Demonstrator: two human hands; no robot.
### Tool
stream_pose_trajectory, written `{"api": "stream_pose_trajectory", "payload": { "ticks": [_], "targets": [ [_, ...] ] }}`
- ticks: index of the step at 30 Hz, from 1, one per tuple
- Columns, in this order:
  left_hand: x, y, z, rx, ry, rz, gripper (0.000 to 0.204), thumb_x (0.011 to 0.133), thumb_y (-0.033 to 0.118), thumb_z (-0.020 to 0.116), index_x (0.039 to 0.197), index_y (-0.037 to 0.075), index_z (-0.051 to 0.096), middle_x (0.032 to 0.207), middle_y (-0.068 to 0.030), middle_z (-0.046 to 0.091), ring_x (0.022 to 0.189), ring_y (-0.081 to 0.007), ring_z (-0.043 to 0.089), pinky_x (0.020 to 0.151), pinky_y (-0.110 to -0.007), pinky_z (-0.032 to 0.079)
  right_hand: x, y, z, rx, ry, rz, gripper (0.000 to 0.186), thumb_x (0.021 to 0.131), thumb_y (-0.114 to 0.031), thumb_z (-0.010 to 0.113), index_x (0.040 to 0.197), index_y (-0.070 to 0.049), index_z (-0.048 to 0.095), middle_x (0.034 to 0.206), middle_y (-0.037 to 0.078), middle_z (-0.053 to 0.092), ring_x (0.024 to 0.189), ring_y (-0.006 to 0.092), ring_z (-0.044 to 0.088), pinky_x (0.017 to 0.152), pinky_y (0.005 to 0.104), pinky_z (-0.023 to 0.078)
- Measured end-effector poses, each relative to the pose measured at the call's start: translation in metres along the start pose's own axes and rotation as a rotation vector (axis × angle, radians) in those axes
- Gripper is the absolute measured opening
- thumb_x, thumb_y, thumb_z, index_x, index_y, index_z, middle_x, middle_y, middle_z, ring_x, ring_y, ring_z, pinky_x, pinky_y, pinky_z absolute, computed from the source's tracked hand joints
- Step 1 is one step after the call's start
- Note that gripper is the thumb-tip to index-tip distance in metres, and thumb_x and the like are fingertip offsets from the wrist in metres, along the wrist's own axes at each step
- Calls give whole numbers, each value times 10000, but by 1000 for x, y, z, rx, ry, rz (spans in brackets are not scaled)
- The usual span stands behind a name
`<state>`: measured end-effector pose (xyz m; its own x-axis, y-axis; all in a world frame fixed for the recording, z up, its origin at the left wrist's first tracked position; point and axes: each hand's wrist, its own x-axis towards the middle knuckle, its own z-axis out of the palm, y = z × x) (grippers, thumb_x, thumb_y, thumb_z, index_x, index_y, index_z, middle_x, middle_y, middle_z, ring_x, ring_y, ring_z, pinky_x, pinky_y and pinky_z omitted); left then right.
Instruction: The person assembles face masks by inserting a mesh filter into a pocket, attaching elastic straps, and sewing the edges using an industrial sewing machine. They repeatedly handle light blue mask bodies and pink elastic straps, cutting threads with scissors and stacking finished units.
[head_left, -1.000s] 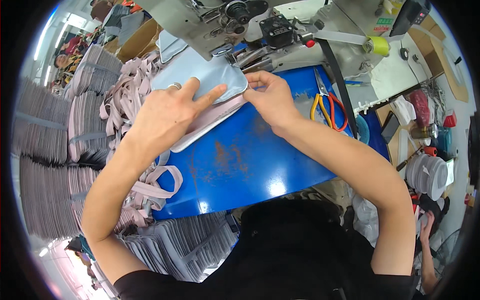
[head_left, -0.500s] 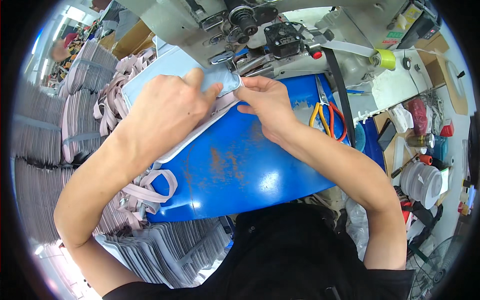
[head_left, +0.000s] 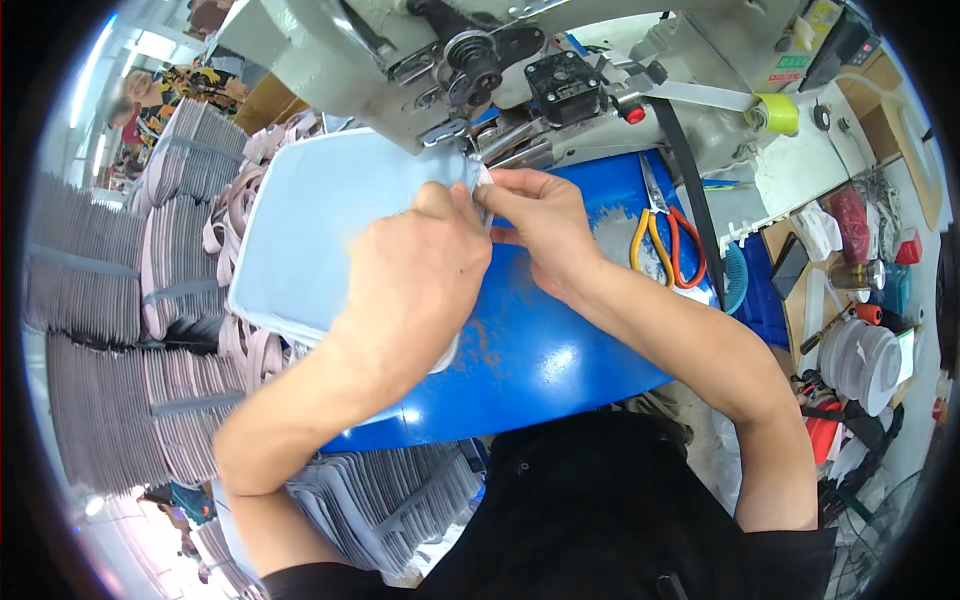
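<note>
Spreading left from the right hand (head_left: 548,222), which pinches its corner just beside the grey metal sewing machine (head_left: 465,70), the light-blue, round-cornered fabric panel (head_left: 305,220) overlies the glossy blue worktop (head_left: 525,325), left hand (head_left: 415,265) curled across it, grip hidden.

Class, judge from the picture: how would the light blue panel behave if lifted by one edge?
The light blue panel would probably flex yet keep its outline: most of it spreads smooth and flat. It is likely light for its size, looking broad but thin.
</note>
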<state>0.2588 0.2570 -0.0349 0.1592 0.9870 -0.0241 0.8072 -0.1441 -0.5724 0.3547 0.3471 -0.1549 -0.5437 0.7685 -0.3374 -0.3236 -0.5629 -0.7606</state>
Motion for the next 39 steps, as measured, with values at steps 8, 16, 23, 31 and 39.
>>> {"api": "stream_pose_trajectory", "payload": {
  "ticks": [8, 16, 23, 31, 39],
  "targets": [
    [6, 27, 8, -100, -18, -142, 287, 944, 130, 665, 1186, -20, 693, 853, -79, 665, 635, -202, 736, 515, -312, 573, -3, 6, -8, 41, -73, -32, 236, 957, -115, 770, 1166, -6, 766, 971, 33, 775, 847, 99, 690, 718, 282, 541],
    [21, 36, -1, -277, -42, -240, 348, 908, 67, 634, 1215, -98, 641, 888, -162, 706, 702, -308, 755, 613, -390, 606, -3, 8, -3, 215, -112, -56, 257, 995, -122, 771, 1207, 19, 738, 1032, 89, 773, 864, 121, 711, 769, 266, 575],
    [25, 36, 27, -693, 130, -427, 399, 863, 80, 660, 1234, -56, 612, 1003, -239, 716, 893, -421, 744, 767, -502, 592, 2, 11, -29, -281, -171, -403, 308, 908, -61, 751, 1206, 16, 730, 1057, 110, 756, 925, 156, 717, 796, 308, 585],
    [-47, 95, 41, -867, 492, -373, 585, 714, 57, 766, 1278, -13, 630, 1515, -261, 532, 1245, -429, 616, 1036, -479, 529, -63, 7, -64, -656, -148, -280, 403, 800, -112, 753, 1196, -36, 744, 1033, 99, 621, 833, 192, 680, 759, 338, 604],
    [-36, 80, 49, -740, 704, -145, 275, 714, -39, 719, 987, -9, 726, 1118, -121, 775, 936, -280, 711, 755, -375, 605, -75, 6, -48, -182, -154, -22, 228, 982, -28, 643, 1189, 31, 720, 1007, 59, 745, 866, 108, 726, 683, 275, 634]
  ]
}}
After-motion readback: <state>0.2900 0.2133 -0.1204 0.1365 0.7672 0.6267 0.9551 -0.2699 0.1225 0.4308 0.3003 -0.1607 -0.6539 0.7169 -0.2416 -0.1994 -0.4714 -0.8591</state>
